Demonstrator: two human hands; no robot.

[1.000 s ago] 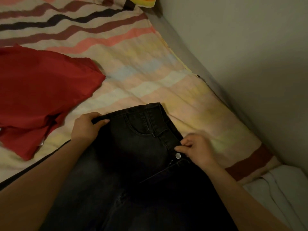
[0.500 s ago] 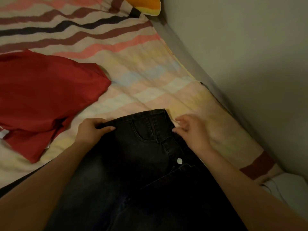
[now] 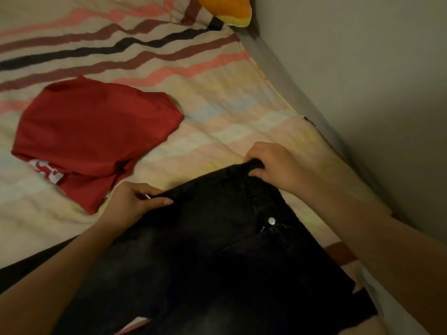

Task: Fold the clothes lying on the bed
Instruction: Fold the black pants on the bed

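- While still unfolded, black jeans (image 3: 217, 257) gripped at waistband: left hand (image 3: 130, 201) pinching, right hand (image 3: 273, 165) curled round.
- Red shirt (image 3: 92, 136) apparently folded; jeans left.

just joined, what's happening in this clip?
A person is folding clothes on a bed with a striped cover. Both hands grip the waistband of a pair of black jeans: the left hand pinches its left end, the right hand holds the far right corner. The jeans lie spread toward the person, not yet folded. A red shirt lies to the left on the cover, untouched, and looks loosely folded. An orange and yellow cushion sits at the top by the wall.
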